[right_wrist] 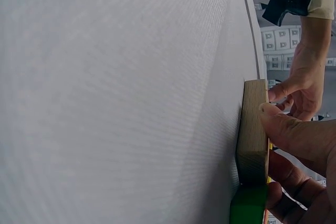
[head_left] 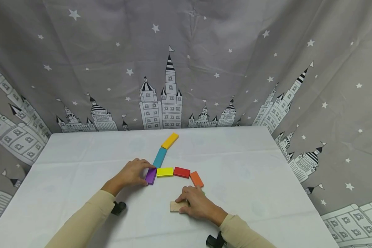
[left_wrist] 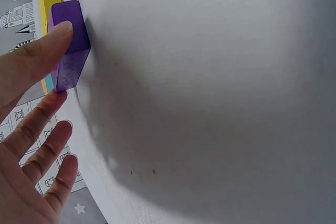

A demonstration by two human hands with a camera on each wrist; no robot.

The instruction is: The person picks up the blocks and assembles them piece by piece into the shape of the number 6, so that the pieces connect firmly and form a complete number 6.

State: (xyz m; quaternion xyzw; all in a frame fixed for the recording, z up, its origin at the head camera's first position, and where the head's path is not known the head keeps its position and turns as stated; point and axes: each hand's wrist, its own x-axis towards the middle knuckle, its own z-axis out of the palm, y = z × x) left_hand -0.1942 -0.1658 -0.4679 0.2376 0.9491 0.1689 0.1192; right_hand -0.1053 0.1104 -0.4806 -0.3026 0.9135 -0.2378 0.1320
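My left hand [head_left: 132, 175] pinches a purple block [head_left: 151, 176] between thumb and index finger; in the left wrist view the other fingers spread apart beside this purple block [left_wrist: 80, 24]. With thumb and fingers my right hand [head_left: 198, 204] grips a plain wooden block [head_left: 175, 206], nearer the front of the table. Up close, the wooden block [right_wrist: 253, 129] touches the end of a green block [right_wrist: 248, 203], which the hand mostly hides in the head view. A bright yellow block [head_left: 165, 172] adjoins the purple one, followed by a red block [head_left: 182, 172] and an orange block [head_left: 196, 179].
Beyond the purple block, a blue block [head_left: 159, 157] and an amber block [head_left: 170, 141] lead towards the back edge. All lie on a white-covered table [head_left: 251, 165]. A grey curtain [head_left: 204, 79] with castles and stars hangs behind and at the sides.
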